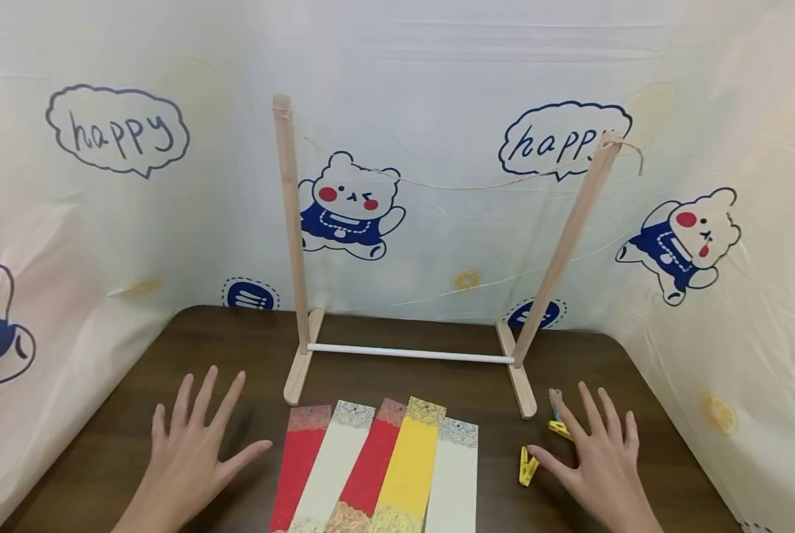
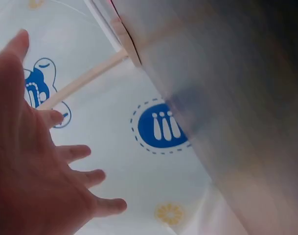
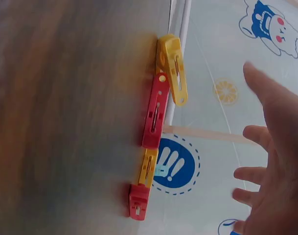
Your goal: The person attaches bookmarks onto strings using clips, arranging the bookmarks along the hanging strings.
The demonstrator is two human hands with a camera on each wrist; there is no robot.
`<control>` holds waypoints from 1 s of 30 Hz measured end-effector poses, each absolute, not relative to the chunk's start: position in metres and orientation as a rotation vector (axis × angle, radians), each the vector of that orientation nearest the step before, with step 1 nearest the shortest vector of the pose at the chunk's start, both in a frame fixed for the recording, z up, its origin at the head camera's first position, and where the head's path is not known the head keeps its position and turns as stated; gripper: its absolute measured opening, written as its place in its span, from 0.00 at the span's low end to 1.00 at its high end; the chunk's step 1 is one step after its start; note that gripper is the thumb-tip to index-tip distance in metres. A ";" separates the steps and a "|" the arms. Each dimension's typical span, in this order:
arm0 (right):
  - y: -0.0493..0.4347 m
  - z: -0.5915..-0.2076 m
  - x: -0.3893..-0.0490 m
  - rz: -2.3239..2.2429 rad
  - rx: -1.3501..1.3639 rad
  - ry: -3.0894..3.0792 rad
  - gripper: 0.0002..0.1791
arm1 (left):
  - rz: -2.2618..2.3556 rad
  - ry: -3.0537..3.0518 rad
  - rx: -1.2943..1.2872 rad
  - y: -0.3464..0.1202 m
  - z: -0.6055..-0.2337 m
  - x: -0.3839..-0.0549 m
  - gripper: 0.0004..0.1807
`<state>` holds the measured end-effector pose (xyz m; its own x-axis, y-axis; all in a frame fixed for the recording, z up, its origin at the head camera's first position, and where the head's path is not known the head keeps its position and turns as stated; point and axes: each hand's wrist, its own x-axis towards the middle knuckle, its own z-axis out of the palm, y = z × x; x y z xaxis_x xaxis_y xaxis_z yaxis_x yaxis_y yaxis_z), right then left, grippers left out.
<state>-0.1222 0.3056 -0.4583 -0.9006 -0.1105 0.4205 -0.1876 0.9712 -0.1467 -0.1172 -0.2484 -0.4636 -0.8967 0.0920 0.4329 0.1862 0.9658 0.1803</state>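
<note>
My left hand (image 1: 191, 451) spreads its fingers, grasping nothing, over the brown table (image 1: 251, 352). To its right, five strips (image 1: 374, 463) lie fanned and partly overlapping: red, white, red, yellow, white. Behind them stands a wooden rack (image 1: 293, 229), a cord (image 1: 451, 187) sagging between its posts, a white rod (image 1: 411, 353) low down. Right of the strips sit yellow and red clips (image 3: 155, 111); near them my right hand (image 1: 600, 459) spreads too, released, apart from them.
</note>
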 end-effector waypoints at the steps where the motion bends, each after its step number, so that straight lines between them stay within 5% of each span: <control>1: 0.304 -0.457 -0.122 0.287 0.218 -2.722 0.49 | -0.301 -2.684 -0.201 -0.248 -0.463 -0.116 0.58; 9: 0.305 -0.455 -0.125 0.441 0.127 -2.990 0.44 | -0.368 -2.785 -0.232 -0.229 -0.452 -0.113 0.25; 21: 0.332 -0.476 -0.133 0.594 0.225 -3.164 0.29 | -0.822 -3.054 -0.295 -0.211 -0.461 -0.151 0.15; 24: 0.335 -0.482 -0.135 0.680 0.266 -3.044 0.23 | -0.815 -3.091 -0.335 -0.205 -0.461 -0.161 0.18; 30: 0.341 -0.490 -0.136 1.035 0.075 -2.829 0.20 | -0.821 -3.242 -0.405 -0.192 -0.451 -0.179 0.40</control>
